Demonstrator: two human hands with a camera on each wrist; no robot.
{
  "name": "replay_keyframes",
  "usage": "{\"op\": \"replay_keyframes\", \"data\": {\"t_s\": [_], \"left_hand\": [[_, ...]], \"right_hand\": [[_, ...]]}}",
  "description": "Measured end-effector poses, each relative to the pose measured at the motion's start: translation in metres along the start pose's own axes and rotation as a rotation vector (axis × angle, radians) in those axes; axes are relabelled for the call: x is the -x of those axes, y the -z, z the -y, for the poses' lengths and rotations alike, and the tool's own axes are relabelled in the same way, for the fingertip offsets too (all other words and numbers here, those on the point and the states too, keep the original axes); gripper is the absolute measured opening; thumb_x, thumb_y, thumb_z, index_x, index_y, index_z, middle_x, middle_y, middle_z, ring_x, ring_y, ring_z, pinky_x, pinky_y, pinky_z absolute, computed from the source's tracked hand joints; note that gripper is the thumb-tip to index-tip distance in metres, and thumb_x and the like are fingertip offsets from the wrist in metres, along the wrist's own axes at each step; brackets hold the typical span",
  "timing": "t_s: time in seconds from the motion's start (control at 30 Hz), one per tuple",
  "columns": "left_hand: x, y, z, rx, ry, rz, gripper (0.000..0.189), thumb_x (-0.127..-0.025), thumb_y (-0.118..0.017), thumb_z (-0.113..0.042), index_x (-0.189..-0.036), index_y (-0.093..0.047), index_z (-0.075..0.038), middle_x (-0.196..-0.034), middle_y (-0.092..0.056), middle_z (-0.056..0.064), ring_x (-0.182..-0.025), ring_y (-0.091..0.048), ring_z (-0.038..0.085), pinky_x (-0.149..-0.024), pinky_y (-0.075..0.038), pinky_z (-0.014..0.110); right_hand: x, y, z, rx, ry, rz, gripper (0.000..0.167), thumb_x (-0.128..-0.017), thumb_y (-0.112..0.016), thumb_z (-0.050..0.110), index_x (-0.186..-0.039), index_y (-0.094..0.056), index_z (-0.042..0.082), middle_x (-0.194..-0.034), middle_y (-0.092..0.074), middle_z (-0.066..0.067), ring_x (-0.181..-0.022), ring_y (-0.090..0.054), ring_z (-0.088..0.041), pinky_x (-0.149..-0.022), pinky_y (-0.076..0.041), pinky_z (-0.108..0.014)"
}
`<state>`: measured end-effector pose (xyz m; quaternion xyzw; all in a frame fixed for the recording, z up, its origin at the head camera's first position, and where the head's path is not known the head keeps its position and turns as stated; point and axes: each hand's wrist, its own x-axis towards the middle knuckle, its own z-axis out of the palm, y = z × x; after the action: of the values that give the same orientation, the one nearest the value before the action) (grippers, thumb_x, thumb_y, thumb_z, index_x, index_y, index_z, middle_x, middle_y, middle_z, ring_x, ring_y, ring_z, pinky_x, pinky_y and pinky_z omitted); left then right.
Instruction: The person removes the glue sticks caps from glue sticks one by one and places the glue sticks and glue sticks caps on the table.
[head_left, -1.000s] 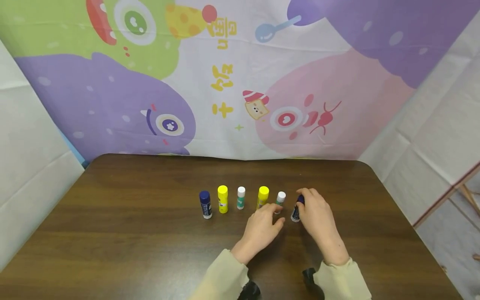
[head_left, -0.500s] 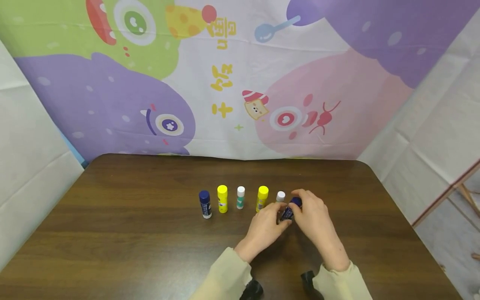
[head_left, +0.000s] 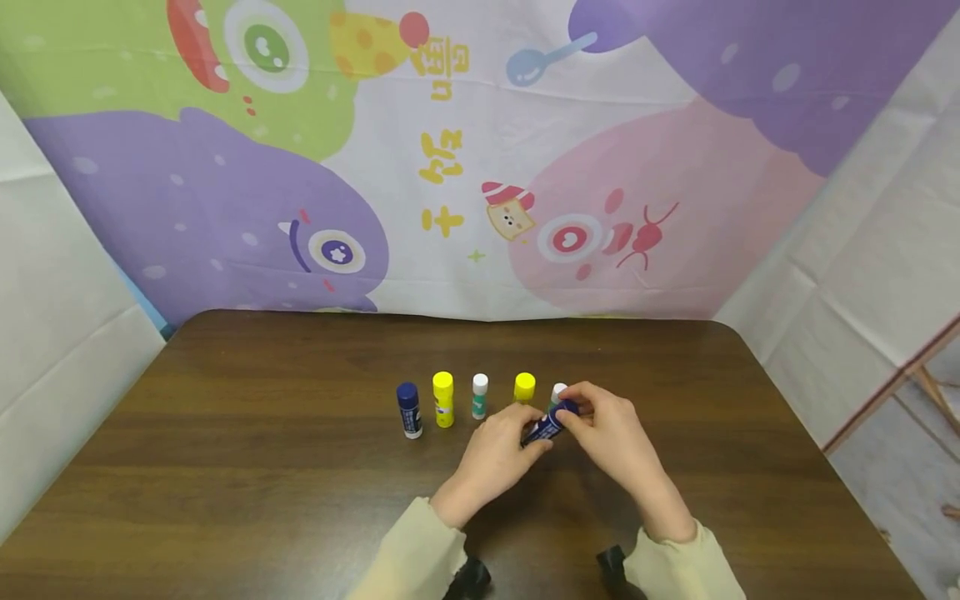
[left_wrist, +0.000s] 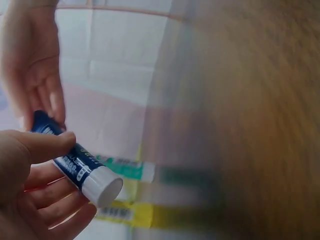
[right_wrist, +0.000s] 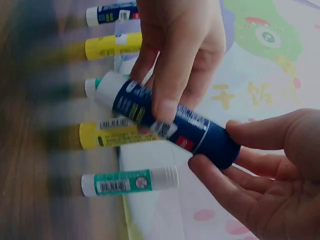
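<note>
A navy glue stick (head_left: 546, 427) is held tilted above the table between both hands. My left hand (head_left: 491, 454) grips its body, thumb on one side and fingers on the other, near the white base (left_wrist: 102, 186). At the other end, my right hand (head_left: 621, 433) pinches the navy cap (right_wrist: 220, 146) between thumb and fingers. The cap is on the stick. Behind the hands stand a yellow glue stick (head_left: 524, 387), its lower part hidden by the left hand, and a green-and-white one (right_wrist: 127, 183), partly covered by the right hand in the head view.
Further left in the row stand upright another navy glue stick (head_left: 409, 411), a yellow one (head_left: 444, 402) and a green one with a white cap (head_left: 480, 397). The brown wooden table (head_left: 225, 467) ends at a cartoon-print cloth (head_left: 450, 275) behind.
The right hand has brought the navy glue stick leftward from the row's right end, tilting it and lifting it off the table. The left hand has taken hold of its body.
</note>
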<state>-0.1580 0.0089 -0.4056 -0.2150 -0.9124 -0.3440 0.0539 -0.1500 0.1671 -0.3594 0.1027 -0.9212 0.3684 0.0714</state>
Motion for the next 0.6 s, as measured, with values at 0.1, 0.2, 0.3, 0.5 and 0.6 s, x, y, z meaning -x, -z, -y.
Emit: {"op": "replay_keyframes", "data": {"t_s": [0.1,0.2,0.3,0.5,0.6], "left_hand": [[0.005,0.012,0.004,0.009,-0.008,-0.008,0.029,-0.081,-0.068,-0.027,-0.105,-0.063,-0.011,-0.098,-0.063,0.000,-0.081,-0.060,0.011,-0.071,-0.049,0.026],[0.011,0.024,0.007,0.007,-0.025,-0.020,0.030,-0.081,-0.069,-0.027,-0.105,-0.063,-0.011,-0.098,-0.064,0.001,-0.081,-0.060,0.011,-0.071,-0.049,0.026],[0.017,0.035,0.009,-0.011,-0.033,-0.042,0.029,-0.080,-0.069,-0.027,-0.104,-0.063,-0.012,-0.096,-0.063,-0.001,-0.080,-0.059,0.009,-0.071,-0.049,0.026],[0.029,0.056,0.013,-0.072,-0.070,-0.140,0.027,-0.077,-0.072,-0.029,-0.102,-0.065,-0.018,-0.090,-0.061,-0.009,-0.076,-0.053,0.005,-0.067,-0.045,0.023],[0.033,0.066,0.016,-0.124,-0.150,-0.221,0.030,-0.075,-0.074,-0.026,-0.102,-0.067,-0.017,-0.089,-0.062,-0.008,-0.077,-0.054,0.007,-0.068,-0.045,0.024]], "right_hand": [[0.000,-0.002,0.002,-0.090,-0.002,0.026,0.022,-0.082,-0.066,0.012,-0.102,-0.062,0.002,-0.091,-0.066,-0.012,-0.077,-0.065,-0.019,-0.069,-0.053,-0.033],[0.001,-0.004,0.006,-0.165,-0.006,0.030,0.022,-0.082,-0.066,0.013,-0.102,-0.062,0.004,-0.091,-0.066,-0.011,-0.078,-0.065,-0.019,-0.069,-0.053,-0.034],[0.001,-0.007,0.010,-0.241,-0.024,0.062,0.023,-0.083,-0.066,0.015,-0.104,-0.062,0.006,-0.094,-0.066,-0.010,-0.082,-0.065,-0.019,-0.072,-0.053,-0.035],[-0.001,-0.014,0.019,-0.414,-0.040,0.134,0.025,-0.082,-0.066,0.012,-0.106,-0.060,0.003,-0.102,-0.064,-0.012,-0.091,-0.064,-0.021,-0.079,-0.051,-0.032],[-0.003,-0.016,0.024,-0.488,-0.018,0.142,0.026,-0.082,-0.066,0.009,-0.106,-0.060,0.001,-0.105,-0.063,-0.014,-0.094,-0.063,-0.024,-0.079,-0.051,-0.028]]}}
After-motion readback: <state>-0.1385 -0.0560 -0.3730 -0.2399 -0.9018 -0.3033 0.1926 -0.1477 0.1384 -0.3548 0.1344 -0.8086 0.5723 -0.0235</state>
